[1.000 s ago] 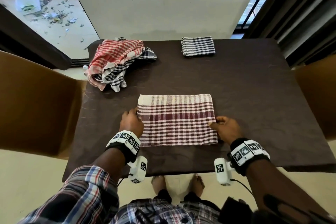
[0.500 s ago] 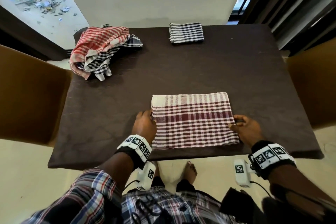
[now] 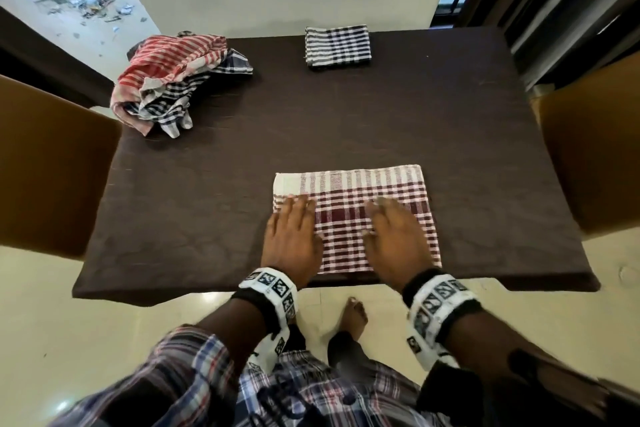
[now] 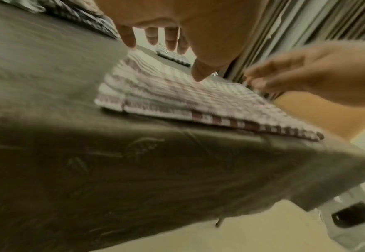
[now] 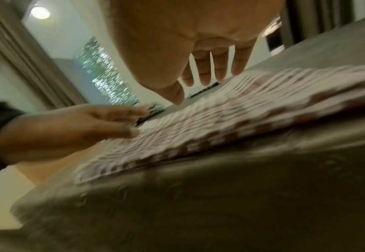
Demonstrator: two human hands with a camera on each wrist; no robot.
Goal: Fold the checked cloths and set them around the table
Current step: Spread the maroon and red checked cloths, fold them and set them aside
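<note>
maroon checked cloth (image 3: 360,204): folded flat, near edge | black checked cloth (image 3: 337,45): folded, far edge

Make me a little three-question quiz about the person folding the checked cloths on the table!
1. True or false: both hands lie flat with straight fingers on the maroon checked cloth.
2. Which cloth sits already folded at the far edge of the table? A) black and white B) green C) yellow
3. Fill in: the unfolded cloths lie heaped at the far ____ corner.

Key
1. True: the left hand and right hand are flat on it.
2. A, the black and white folded cloth.
3. Left, where the pile of cloths lies.
</note>
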